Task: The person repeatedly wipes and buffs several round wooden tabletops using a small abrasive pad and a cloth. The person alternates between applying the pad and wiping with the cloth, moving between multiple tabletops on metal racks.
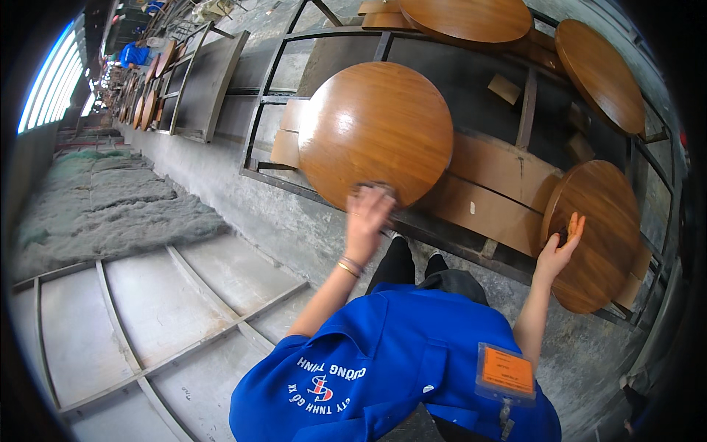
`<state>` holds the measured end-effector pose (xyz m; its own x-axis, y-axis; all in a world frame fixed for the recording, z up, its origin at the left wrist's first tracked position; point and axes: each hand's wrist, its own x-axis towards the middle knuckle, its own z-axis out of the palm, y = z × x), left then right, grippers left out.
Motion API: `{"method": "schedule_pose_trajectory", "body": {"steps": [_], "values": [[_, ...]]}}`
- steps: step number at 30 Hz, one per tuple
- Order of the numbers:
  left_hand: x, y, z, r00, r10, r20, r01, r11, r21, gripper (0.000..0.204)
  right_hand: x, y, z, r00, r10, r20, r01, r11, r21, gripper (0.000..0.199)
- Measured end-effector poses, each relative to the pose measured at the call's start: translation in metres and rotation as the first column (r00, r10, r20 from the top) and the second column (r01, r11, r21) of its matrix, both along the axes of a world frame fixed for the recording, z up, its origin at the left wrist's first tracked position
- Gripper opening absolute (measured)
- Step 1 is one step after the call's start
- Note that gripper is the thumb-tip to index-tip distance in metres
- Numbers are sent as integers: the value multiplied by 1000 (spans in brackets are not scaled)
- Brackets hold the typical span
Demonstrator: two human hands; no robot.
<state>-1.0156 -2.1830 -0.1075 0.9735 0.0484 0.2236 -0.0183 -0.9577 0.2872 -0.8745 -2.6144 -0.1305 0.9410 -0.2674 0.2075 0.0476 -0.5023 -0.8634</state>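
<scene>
A round, glossy brown wooden tabletop lies in front of me on a dark metal frame. My left hand, blurred by motion, presses a dark pad against its near edge. Whether the pad is cloth or sponge I cannot tell. To the right, my right hand is by the left part of another round wooden tabletop. A small dark piece shows between its thumb and fingers; its kind is unclear. The fingers of that hand point away from me.
Two more round tabletops, one at the far side and one at the far right, rest on the frame. Cardboard strips lie across it. Left are a grey-green fibrous filter bed and metal-framed panels.
</scene>
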Motion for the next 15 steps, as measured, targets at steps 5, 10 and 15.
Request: {"method": "schedule_pose_trajectory", "body": {"steps": [5,10,15], "values": [[0,109,6,849,526,47,-527,850,10,48,5,-31,-6,999,-44,-14,44,999,5,74],[-17,1,8,998,32,-62,-33,999,-14,60,5,-35,-10,999,-44,18,44,999,3,74],[31,41,31,986,-80,149,83,996,-12,56,9,-22,-6,1000,-28,10,27,998,54,74]]}}
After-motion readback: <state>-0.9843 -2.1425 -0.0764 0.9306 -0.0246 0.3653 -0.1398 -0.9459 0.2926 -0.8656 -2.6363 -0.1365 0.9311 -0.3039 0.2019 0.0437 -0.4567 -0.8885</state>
